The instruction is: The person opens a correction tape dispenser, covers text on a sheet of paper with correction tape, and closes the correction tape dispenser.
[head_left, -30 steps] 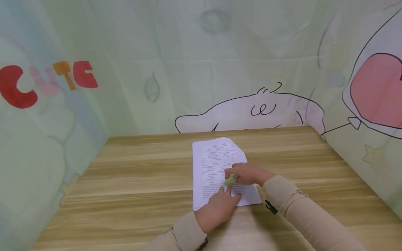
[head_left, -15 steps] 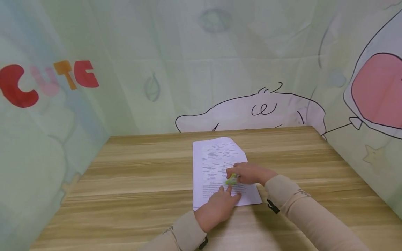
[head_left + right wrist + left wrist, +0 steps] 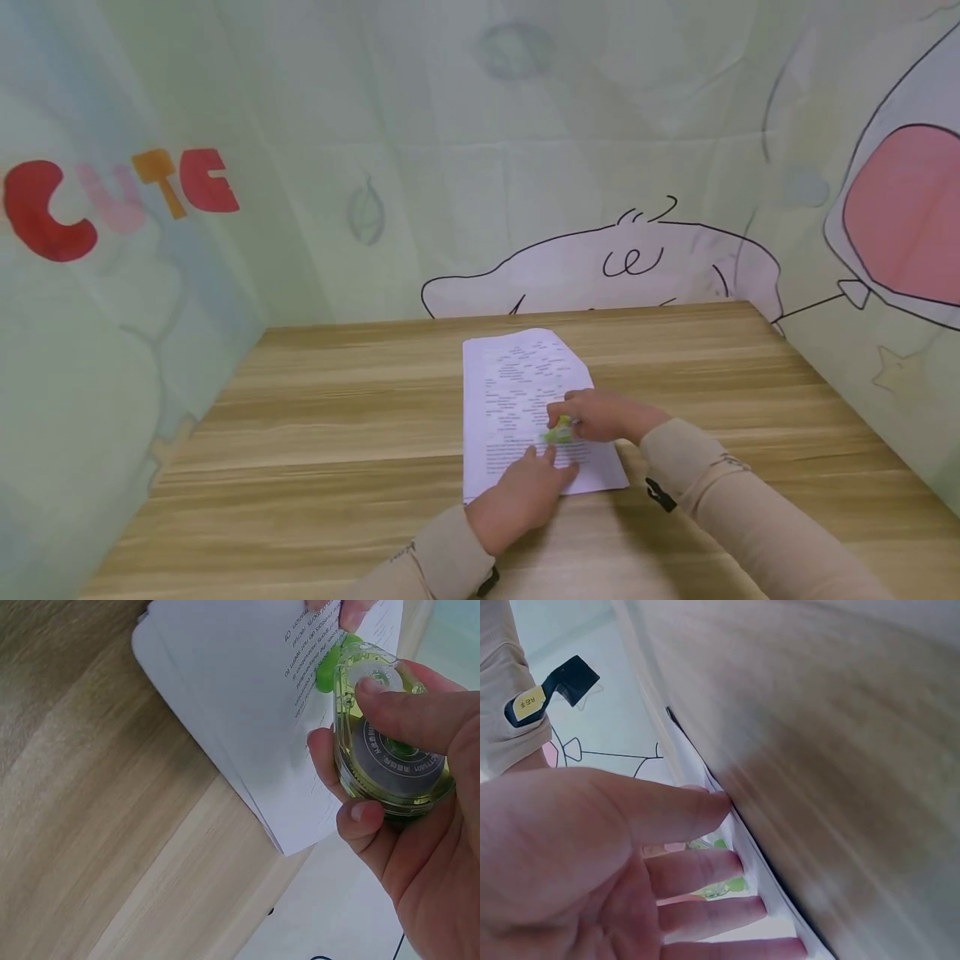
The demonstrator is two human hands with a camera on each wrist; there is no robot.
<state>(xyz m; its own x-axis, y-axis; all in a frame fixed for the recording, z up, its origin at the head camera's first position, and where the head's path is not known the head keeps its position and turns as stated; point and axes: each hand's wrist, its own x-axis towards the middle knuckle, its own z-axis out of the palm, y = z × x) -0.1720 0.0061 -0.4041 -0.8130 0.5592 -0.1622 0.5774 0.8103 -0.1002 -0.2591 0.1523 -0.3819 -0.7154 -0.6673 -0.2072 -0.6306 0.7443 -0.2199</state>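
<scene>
A stack of white printed sheets (image 3: 517, 375) lies on the wooden table in the head view. My right hand (image 3: 606, 415) grips a green, see-through correction tape dispenser (image 3: 394, 757), thumb along one side and fingers curled round the other. In the right wrist view its green tip end (image 3: 326, 669) is at the printed lines; whether tape comes off cannot be seen. My left hand (image 3: 525, 490) rests on the lower part of the sheets, its fingertips just below the dispenser. Those fingers (image 3: 705, 915) lie spread and fairly straight in the left wrist view.
The wooden table (image 3: 337, 417) reaches back to a curtain (image 3: 337, 167) printed with cartoon drawings. Curtain also hangs at the left and right sides. The sheets' lower right corner (image 3: 618, 482) lies beneath the right wrist.
My right hand has slid a little to the right across the top sheet with the correction tape dispenser. The left hand has stayed in place on the paper.
</scene>
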